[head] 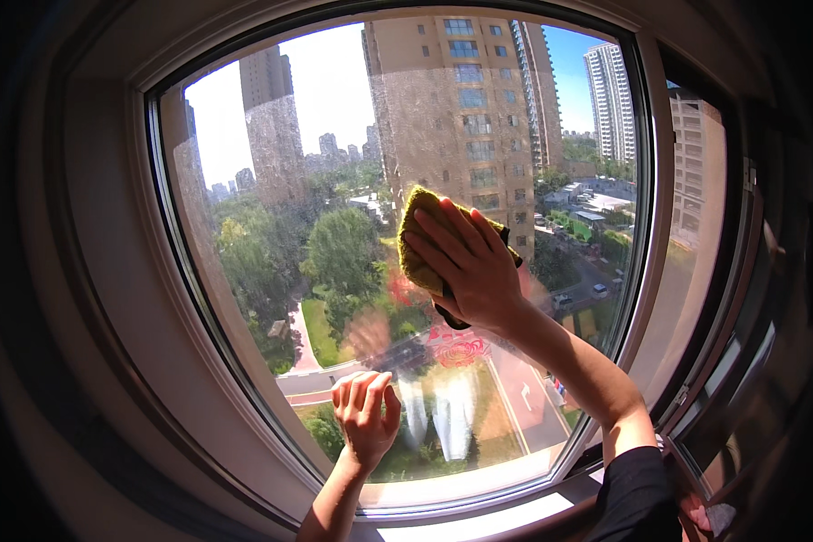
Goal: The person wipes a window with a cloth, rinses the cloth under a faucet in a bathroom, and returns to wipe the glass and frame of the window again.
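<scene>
My right hand (pixel 477 274) lies flat over a folded yellow-green cloth (pixel 417 254) with a dark edge, pressing it against the window pane (pixel 352 183) near its middle. The cloth shows beyond my fingertips and below my palm. Lower left, my left hand (pixel 367 413) is raised before the glass with its fingers bent; no object shows in it, and whether it touches the pane is unclear. A red paper-cut style decoration (pixel 459 347) is seen on the glass below the cloth. The upper pane looks hazy and streaked.
A light window frame (pixel 649 203) surrounds the pane, with the sunlit sill (pixel 474 522) at the bottom. On the right stands a dark-framed window sash (pixel 711 379) with metal hinges. Tall buildings, trees and roads lie outside, far below. A pinkish item (pixel 698 516) sits at the lower right.
</scene>
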A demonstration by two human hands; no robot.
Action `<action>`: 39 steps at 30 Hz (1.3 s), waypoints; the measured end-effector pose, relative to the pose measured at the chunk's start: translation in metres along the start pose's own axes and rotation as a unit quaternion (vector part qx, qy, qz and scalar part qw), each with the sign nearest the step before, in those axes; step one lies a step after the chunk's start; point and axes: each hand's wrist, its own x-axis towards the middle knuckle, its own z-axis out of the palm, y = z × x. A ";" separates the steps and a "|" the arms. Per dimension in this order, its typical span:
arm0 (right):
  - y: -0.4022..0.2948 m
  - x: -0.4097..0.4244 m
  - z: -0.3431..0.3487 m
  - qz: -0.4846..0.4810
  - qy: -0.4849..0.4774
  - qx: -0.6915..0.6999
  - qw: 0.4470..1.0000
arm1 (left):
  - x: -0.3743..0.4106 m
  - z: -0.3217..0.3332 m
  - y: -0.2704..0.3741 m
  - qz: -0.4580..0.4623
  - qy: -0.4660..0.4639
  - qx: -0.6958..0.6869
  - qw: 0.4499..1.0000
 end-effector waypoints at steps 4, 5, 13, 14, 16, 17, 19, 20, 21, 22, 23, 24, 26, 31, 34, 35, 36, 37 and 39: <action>-0.050 -0.013 0.022 -0.049 -0.018 0.017 0.999 | 0.006 0.010 0.009 -0.014 0.063 -0.021 0.998; -0.060 -0.039 0.032 -0.102 -0.022 -0.006 0.995 | 0.007 0.011 0.011 -0.002 0.064 -0.020 0.998; 0.035 -0.107 -0.007 -0.133 -0.040 -0.074 0.988 | -0.013 -0.001 -0.011 0.040 -0.025 0.062 0.997; 0.044 -0.084 -0.015 -0.055 -0.017 -0.067 0.996 | -0.013 0.000 -0.010 0.026 -0.034 0.068 0.997; 0.036 -0.038 -0.013 0.062 0.032 -0.055 0.996 | -0.013 0.003 -0.012 -0.006 -0.038 0.072 0.997; 0.022 -0.018 -0.008 0.101 0.054 -0.055 0.992 | -0.016 0.007 -0.014 -0.021 -0.032 0.065 0.997; -0.011 0.000 0.001 0.078 0.036 -0.002 0.996 | -0.014 0.015 -0.011 -0.038 -0.018 0.048 0.998; -0.033 -0.001 0.014 0.035 0.011 0.019 0.999 | -0.016 0.015 -0.012 -0.046 -0.015 0.050 0.998; -0.048 -0.014 0.028 -0.026 0.001 0.023 0.999 | -0.017 0.019 -0.007 -0.051 -0.012 0.042 0.998; -0.064 -0.034 0.036 -0.089 -0.013 -0.002 0.996 | -0.018 0.020 -0.006 -0.063 -0.015 0.037 0.997; -0.069 -0.047 0.033 -0.193 -0.051 -0.027 0.979 | -0.019 0.020 -0.006 -0.073 -0.018 0.030 0.997; -0.067 -0.070 0.038 -0.263 -0.079 0.011 0.961 | -0.018 0.019 -0.004 -0.067 -0.028 0.043 0.996; -0.039 -0.095 0.027 -0.282 -0.057 -0.019 0.958 | -0.019 0.014 -0.006 -0.054 -0.059 0.061 0.995; 0.049 -0.048 -0.020 0.035 0.005 -0.038 0.999 | -0.020 0.008 -0.002 -0.027 -0.087 0.092 0.992; 0.033 -0.015 -0.007 0.170 0.146 -0.023 0.974 | -0.023 0.017 0.002 -0.041 -0.059 0.084 0.994; 0.013 -0.015 0.001 0.170 0.121 -0.004 0.978 | -0.025 0.016 0.002 -0.053 -0.057 0.091 0.993; -0.007 -0.025 0.008 0.153 0.080 0.027 0.985 | -0.023 0.018 0.005 -0.062 -0.053 0.093 0.992; -0.027 -0.042 0.015 0.112 0.039 0.035 0.992 | -0.021 0.018 0.008 -0.070 -0.049 0.095 0.992; -0.065 -0.098 0.038 0.030 0.015 0.012 0.999 | -0.017 0.020 0.012 -0.059 -0.066 0.093 0.992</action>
